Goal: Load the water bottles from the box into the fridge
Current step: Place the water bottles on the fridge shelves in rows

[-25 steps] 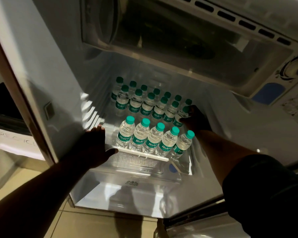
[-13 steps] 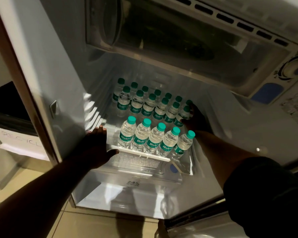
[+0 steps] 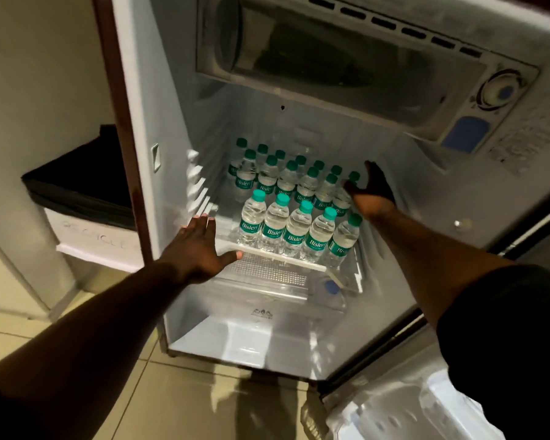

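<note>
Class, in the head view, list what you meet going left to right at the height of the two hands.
black-lined bin → left hand → front row of water bottles → right hand

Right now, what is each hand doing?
Left hand: open, fingers spread, holding nothing.
Right hand: open beside the water bottles, holding nothing.

A plain cream wall [image 3: 38,58] fills the left side under dim, warm light. Against it stands a white bin [image 3: 92,236] lined with a black bag [image 3: 77,182], faint handwriting on its front. The floor [image 3: 178,404] is glossy beige tile with thin grout lines.
</note>
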Tool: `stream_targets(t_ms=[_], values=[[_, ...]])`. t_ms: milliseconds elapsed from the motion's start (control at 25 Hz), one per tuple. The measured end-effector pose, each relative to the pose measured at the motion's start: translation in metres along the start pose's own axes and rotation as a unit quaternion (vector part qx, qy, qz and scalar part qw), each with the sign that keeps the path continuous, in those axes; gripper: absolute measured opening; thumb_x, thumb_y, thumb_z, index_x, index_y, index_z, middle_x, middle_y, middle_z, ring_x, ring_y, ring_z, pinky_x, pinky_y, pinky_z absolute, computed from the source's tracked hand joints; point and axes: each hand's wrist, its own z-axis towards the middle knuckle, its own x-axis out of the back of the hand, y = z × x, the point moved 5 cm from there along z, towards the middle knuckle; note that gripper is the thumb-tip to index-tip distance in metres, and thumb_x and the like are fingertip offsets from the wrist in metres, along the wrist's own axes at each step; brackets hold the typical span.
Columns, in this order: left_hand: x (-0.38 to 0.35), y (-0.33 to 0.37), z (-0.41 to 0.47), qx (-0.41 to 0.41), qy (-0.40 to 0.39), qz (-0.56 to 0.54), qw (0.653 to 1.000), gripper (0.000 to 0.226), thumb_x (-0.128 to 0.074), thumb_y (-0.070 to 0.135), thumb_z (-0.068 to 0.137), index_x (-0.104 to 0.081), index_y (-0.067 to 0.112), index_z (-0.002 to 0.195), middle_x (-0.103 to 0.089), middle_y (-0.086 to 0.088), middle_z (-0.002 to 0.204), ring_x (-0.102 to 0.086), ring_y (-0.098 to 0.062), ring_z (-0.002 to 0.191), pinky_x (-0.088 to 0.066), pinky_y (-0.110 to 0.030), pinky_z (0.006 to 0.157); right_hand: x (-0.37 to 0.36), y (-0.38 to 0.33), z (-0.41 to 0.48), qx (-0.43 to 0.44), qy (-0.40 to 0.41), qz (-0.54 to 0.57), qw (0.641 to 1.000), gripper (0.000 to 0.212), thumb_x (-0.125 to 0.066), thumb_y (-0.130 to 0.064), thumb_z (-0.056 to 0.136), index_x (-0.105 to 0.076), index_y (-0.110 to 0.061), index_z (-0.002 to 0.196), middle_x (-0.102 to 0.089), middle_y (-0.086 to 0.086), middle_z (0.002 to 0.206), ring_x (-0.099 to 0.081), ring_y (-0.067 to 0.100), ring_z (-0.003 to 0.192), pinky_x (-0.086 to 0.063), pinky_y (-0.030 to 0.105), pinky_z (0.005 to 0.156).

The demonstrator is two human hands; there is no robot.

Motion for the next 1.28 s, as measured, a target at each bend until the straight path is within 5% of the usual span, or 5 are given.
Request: stream_targets(t_ms=[240, 320, 440, 1280], values=[[0.006, 0.018, -0.074, -0.007, 0.036, 0.006, 0.999, 0.114, -0.027, 0.088, 0.084, 0.003, 0.01, 0.161, 0.008, -0.012, 0.169, 0.006, -0.026, 0.156, -0.004, -0.042, 0.124, 0.008, -0.029, -0.063, 0.085, 0.024, -0.025, 0.996, 0.086, -0.059, -0.061, 0.092, -0.025, -0.02, 0.16, -0.029, 0.008, 0.165, -0.033, 0.033, 0.148, -0.032, 0.049, 0.12], [0.002, 0.021, -0.096, -0.005, 0.038, 0.015, 0.999, 0.115, -0.025, 0.089, 0.083, 0.004, 0.011, 0.161, 0.01, -0.011, 0.169, 0.007, -0.026, 0.156, -0.003, -0.042, 0.124, 0.003, -0.036, -0.094, 0.104, 0.007, -0.041, 0.994, 0.086, -0.054, -0.064, 0.093, -0.024, -0.019, 0.16, -0.026, 0.009, 0.166, -0.029, 0.033, 0.15, -0.024, 0.053, 0.123], [-0.005, 0.02, -0.133, 0.006, 0.049, 0.025, 0.998, 0.117, -0.02, 0.092, 0.078, 0.005, 0.013, 0.162, 0.009, -0.01, 0.169, 0.006, -0.026, 0.156, -0.003, -0.043, 0.124, -0.009, -0.045, -0.153, 0.141, -0.017, -0.064, 0.988, 0.087, -0.048, -0.067, 0.095, -0.016, -0.021, 0.161, -0.014, 0.004, 0.169, -0.015, 0.028, 0.155, -0.006, 0.047, 0.123], [-0.119, -0.068, -0.366, 0.137, 0.026, 0.055, 0.989, 0.112, -0.022, 0.09, 0.084, -0.001, 0.012, 0.162, 0.004, -0.01, 0.17, 0.008, -0.023, 0.156, -0.001, -0.05, 0.125, -0.165, -0.076, -0.472, 0.345, -0.207, -0.043, 0.914, 0.092, -0.029, -0.079, 0.09, -0.009, -0.026, 0.162, -0.002, -0.002, 0.171, 0.0, 0.016, 0.157, 0.001, 0.048, 0.126]])
